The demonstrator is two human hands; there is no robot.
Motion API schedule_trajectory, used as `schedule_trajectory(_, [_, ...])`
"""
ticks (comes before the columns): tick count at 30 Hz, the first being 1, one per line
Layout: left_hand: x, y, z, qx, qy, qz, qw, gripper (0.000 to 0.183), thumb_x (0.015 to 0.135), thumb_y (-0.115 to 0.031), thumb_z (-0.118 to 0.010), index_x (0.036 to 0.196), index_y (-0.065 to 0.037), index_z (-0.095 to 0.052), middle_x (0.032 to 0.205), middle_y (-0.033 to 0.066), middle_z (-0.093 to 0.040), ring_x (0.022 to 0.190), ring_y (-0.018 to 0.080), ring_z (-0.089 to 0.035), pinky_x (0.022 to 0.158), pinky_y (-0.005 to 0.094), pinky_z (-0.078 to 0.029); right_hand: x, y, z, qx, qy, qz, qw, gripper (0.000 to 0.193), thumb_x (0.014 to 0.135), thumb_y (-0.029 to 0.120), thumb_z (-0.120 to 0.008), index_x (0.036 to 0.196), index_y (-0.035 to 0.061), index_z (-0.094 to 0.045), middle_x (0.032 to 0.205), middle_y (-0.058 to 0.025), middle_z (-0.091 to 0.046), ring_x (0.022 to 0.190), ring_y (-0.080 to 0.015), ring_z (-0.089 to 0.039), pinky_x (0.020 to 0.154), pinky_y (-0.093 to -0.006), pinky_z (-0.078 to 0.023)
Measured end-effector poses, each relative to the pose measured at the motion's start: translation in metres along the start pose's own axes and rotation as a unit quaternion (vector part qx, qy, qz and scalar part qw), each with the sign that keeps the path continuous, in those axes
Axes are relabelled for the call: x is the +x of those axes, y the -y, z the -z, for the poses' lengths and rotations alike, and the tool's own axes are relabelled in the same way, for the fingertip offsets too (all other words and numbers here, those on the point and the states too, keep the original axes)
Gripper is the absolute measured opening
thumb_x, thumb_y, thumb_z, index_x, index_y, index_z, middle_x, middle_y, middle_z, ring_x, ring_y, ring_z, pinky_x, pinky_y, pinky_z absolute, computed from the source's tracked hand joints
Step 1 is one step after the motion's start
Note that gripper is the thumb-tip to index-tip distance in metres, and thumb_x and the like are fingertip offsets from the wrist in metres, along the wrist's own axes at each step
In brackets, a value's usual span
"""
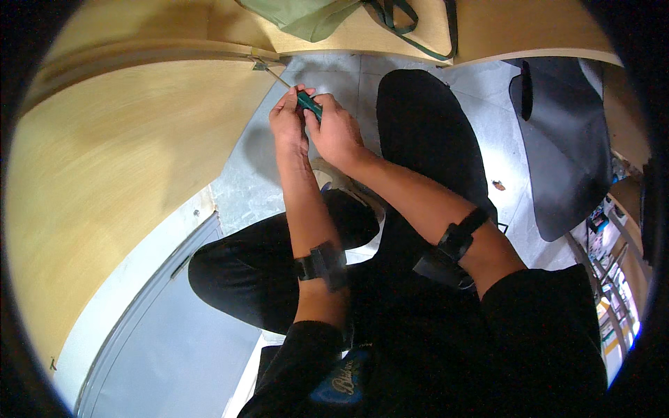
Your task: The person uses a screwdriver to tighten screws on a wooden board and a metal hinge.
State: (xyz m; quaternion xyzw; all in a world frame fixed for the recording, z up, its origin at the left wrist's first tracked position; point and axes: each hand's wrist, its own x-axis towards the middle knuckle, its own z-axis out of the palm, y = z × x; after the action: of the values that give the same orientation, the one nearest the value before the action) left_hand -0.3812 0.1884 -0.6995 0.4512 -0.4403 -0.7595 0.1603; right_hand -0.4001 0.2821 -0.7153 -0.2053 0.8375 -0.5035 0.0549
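The green-handled, metal-shafted screwdriver (309,103) is grasped by both left hand (286,127) and right hand (337,132), shaft toward ten o'clock at a small metal fitting (258,66). Screw-turning seems in hand; next calls for steady twisting. The pale wooden panel (139,132) bounds nine o'clock; grey tiled floor (348,82) opens toward two.

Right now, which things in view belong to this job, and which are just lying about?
Seemingly in the job:
green-handled screwdriver, held by the left fingers and right fingers;
small metal fitting at its tip;
wooden panel.

Seemingly lying about:
light-green fabric;
black strap;
dark grey sheet-like item;
small brown scrap.
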Motion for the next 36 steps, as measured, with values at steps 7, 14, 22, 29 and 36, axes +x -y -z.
schedule_trajectory(7, [-0.007,-0.002,0.001,0.002,0.006,0.010,1.000,0.018,0.087,-0.014,-0.060,0.095,0.001,-0.062,0.084,0.0099,-0.066,0.064,0.0118,-0.056,0.057,0.0245,-0.046,0.031,-0.016,0.023,0.553,0.302,-0.461,0.624,0.031,0.088,0.035,-0.054,0.093,0.0049,-0.057,0.074,-0.0100,-0.061,0.056,-0.0126,-0.055,0.040,-0.0259,-0.039])
schedule_trajectory(14, [-0.008,-0.004,-0.006,0.058,-0.075,-0.015,0.995,0.020,0.082,-0.014,-0.067,0.091,0.003,-0.063,0.083,0.0132,-0.066,0.073,0.0174,-0.062,0.067,0.0273,-0.050,0.009,0.001,0.016,0.135,0.109,-0.164,0.971,0.037,0.086,0.038,-0.055,0.094,0.0020,-0.051,0.075,-0.0185,-0.061,0.065,-0.0315,-0.062,0.057,-0.0401,-0.048])
schedule_trajectory(22, [-0.004,-0.001,0.001,0.058,-0.077,0.004,0.995,0.026,0.087,-0.021,-0.061,0.088,0.005,-0.062,0.077,0.0151,-0.065,0.071,0.0211,-0.063,0.066,0.0298,-0.051,0.000,0.004,-0.002,0.190,0.102,-0.164,0.963,0.034,0.090,0.033,-0.051,0.096,-0.0002,-0.052,0.078,-0.0116,-0.063,0.064,-0.0227,-0.062,0.056,-0.0361,-0.047])
schedule_trajectory(29, [-0.009,-0.001,-0.009,-0.056,0.020,0.003,0.998,0.022,0.090,-0.014,-0.056,0.097,0.006,-0.060,0.086,0.0157,-0.065,0.079,0.0272,-0.064,0.068,0.0312,-0.052,0.022,-0.019,0.015,0.541,0.311,-0.476,0.620,0.036,0.089,0.035,-0.052,0.097,-0.0003,-0.054,0.075,-0.0085,-0.061,0.062,-0.0213,-0.059,0.058,-0.0334,-0.046])
schedule_trajectory(36, [-0.006,0.005,-0.010,0.011,-0.093,-0.021,0.995,0.021,0.087,-0.017,-0.060,0.094,0.003,-0.062,0.081,0.0111,-0.066,0.069,0.0167,-0.060,0.064,0.0273,-0.050,0.009,0.010,0.013,0.066,0.090,-0.117,0.987,0.031,0.087,0.031,-0.051,0.096,0.0011,-0.057,0.084,-0.0233,-0.063,0.072,-0.0408,-0.061,0.067,-0.0464,-0.048])
